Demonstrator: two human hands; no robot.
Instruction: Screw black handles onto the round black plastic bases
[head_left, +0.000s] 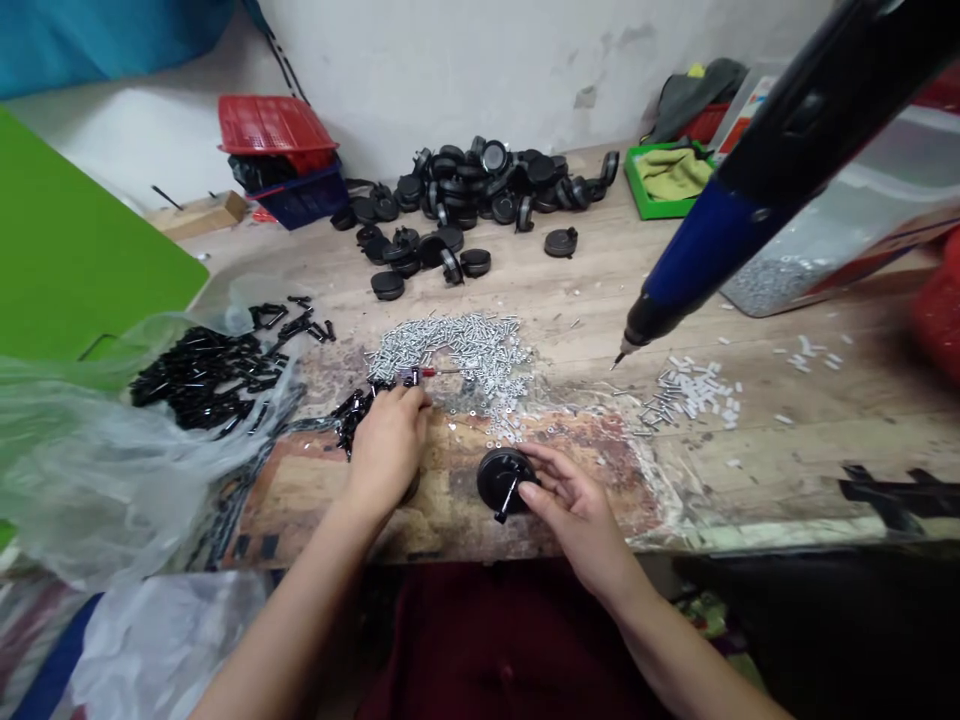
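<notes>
My right hand (576, 505) grips a round black wheel-like part (501, 477) near the front edge of the wooden bench (570, 300), with a short black pin sticking out of it. My left hand (390, 442) rests knuckles-up on the bench, fingers curled down at the edge of a heap of small silver screws (457, 350) and beside some small black pieces (352, 410). What its fingers pinch is hidden. A blue and black powered screwdriver (720, 240) hangs above the bench at the right, tip pointing down.
A pile of black round parts (465, 200) lies at the back. Black pins on a clear plastic bag (202, 375) sit left. White small pieces (697, 390), a clear tub of screws (817, 250), a green tray (660, 185), a red basket (274, 125) and a green board (67, 250) surround the bench.
</notes>
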